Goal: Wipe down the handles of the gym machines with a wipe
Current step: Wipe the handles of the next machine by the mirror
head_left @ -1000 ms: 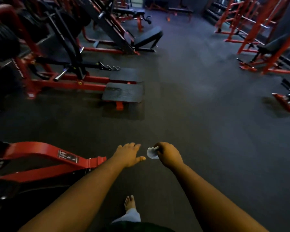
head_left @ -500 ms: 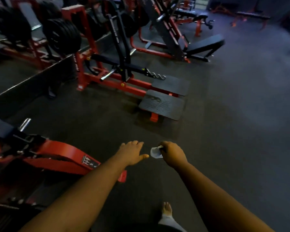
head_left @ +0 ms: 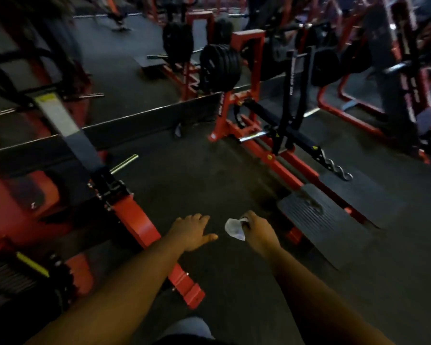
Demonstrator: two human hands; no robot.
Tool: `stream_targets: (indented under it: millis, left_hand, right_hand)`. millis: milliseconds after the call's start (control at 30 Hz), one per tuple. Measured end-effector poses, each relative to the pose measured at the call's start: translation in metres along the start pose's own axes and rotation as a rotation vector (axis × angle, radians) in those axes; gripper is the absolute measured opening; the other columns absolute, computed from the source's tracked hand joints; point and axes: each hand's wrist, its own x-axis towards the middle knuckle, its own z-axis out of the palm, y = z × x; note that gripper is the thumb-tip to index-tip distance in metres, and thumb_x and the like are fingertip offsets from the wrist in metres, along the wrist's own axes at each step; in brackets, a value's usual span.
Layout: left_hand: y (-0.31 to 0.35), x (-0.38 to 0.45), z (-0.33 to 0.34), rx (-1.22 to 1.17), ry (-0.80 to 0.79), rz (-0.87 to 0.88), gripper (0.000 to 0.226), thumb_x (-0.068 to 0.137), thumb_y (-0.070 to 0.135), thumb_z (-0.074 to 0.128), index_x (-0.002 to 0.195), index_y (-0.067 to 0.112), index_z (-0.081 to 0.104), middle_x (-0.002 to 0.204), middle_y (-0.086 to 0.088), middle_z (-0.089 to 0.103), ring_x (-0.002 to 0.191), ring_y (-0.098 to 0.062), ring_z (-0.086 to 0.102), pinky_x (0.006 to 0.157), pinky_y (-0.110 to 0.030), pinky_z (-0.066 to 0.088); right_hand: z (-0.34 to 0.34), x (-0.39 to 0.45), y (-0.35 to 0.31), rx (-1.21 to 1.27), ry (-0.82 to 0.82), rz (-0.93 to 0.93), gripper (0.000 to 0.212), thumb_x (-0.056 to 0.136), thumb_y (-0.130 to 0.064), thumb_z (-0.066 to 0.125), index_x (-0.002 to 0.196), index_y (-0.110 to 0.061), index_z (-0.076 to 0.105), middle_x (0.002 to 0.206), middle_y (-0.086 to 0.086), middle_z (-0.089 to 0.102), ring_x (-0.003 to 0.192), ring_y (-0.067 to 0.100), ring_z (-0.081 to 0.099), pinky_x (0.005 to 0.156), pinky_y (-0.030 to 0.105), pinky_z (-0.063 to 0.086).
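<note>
left hand [head_left: 192, 231]: out in front over the floor, fingers straight and relaxed, thumb sticking out to the right, holding nothing

right hand [head_left: 258, 231]: just right of the left one, fingers curled round one end of the wipe, knuckles up

wipe [head_left: 234, 227]: small pale scrunched thing poking out of the left side of the right fist, hanging in the air between the two hands, not touching any machine yet

how the wipe handles: my guess is super light, floppy and probably damp, so it'll just bunch up. Better spread flat across the palm and wrapped round a bar than pinched by a corner like this

near-left machine [head_left: 135, 220]: red arm running diagonally under the left forearm, black padded piece higher up; a chrome peg [head_left: 123, 164] sticks out beside it. That's the closest bare metal, though whether it counts as a handle I can't tell

right machine [head_left: 286, 168]: red low frame with ribbed black foot plates [head_left: 319, 217] near the right hand and a wavy chrome hook [head_left: 339, 170] on a black lever further back. A short chrome bar [head_left: 253, 138] sits low on the frame

handles in general: stiff, fixed steel, likely slick, so wrap and twist along them

far: stacked black weight plates [head_left: 220, 68] on a red post, more red racks behind, all blurry
</note>
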Motion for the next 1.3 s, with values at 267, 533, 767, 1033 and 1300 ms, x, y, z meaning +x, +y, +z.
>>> stream_targets:
  millis: [267,533,767,1033,1300]
  left_hand:
    - [-0.057,0.091,-0.029,-0.107,0.013,-0.204,0.084,0.096,0.072,0.044,0.162,0.027,0.021,0.165,-0.007,0.03,0.147,-0.029,0.036,0.115,-0.054,0.036]
    - [-0.14,0.188,-0.086,-0.217,0.039,-0.313,0.084,0.097,0.071,0.044,0.163,0.025,0.021,0.166,-0.008,0.028,0.15,-0.029,0.033,0.118,-0.052,0.033]
    - [-0.225,0.24,-0.129,-0.27,0.097,-0.438,0.084,0.095,0.074,0.042,0.162,0.026,0.024,0.165,-0.008,0.031,0.147,-0.029,0.037,0.116,-0.051,0.036]
    - [-0.333,0.279,-0.16,-0.416,0.165,-0.689,0.085,0.095,0.075,0.042,0.162,0.026,0.024,0.165,-0.007,0.03,0.149,-0.03,0.035,0.117,-0.05,0.035]
    - [-0.424,0.28,-0.213,-0.47,0.306,-0.964,0.078,0.093,0.074,0.045,0.155,0.029,0.033,0.156,-0.003,0.043,0.139,-0.031,0.047,0.11,-0.052,0.041]
  right_hand:
    - [0.005,0.162,-0.051,0.042,-0.166,-0.154,0.005,0.102,-0.029,0.051,0.104,-0.031,0.055,0.096,-0.005,0.065,0.085,0.008,0.065,0.081,0.035,0.059]
    - [0.002,0.312,-0.103,0.2,-0.261,-0.186,0.025,0.098,-0.02,0.06,0.123,-0.024,0.06,0.107,-0.003,0.066,0.094,0.008,0.065,0.062,0.013,0.049]
    - [0.013,0.431,-0.172,0.212,-0.371,-0.24,0.014,0.094,-0.033,0.069,0.105,-0.025,0.069,0.091,-0.002,0.074,0.081,0.007,0.072,0.072,0.023,0.059]
    - [0.079,0.569,-0.296,-0.078,-0.645,-0.354,0.02,0.092,-0.034,0.072,0.101,-0.022,0.06,0.095,-0.002,0.068,0.085,0.009,0.067,0.07,0.022,0.053]
    - [0.116,0.66,-0.411,0.277,-0.659,-0.543,0.012,0.094,-0.034,0.067,0.097,-0.024,0.062,0.091,0.0,0.07,0.082,0.02,0.07,0.066,0.035,0.059]
